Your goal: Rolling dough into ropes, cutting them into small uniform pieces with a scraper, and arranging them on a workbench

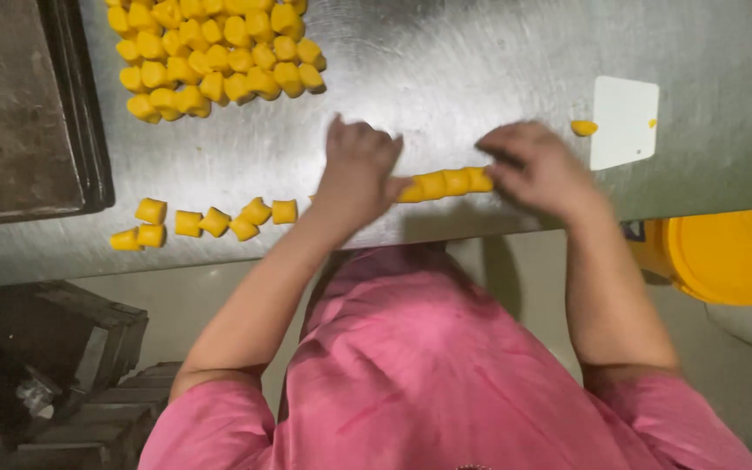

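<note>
Inspecting the steel table (pixel 480 61), we find a yellow dough strip (pixel 446 184) near its front edge, between both hands. Our left hand (pixel 357 170) rests curled on its left end; our right hand (pixel 540 165) presses loosely on the right end. Cut pieces (pixel 206 223) lie left; a white scraper (pixel 623 122) lies right.

dim, warm light overall. a bright glare patch sits on the steel counter (pixel 446 52) near the top middle. both hands are motion-blurred, the right hand (pixel 537 165) most. lower left corner falls into deep shadow.
</note>
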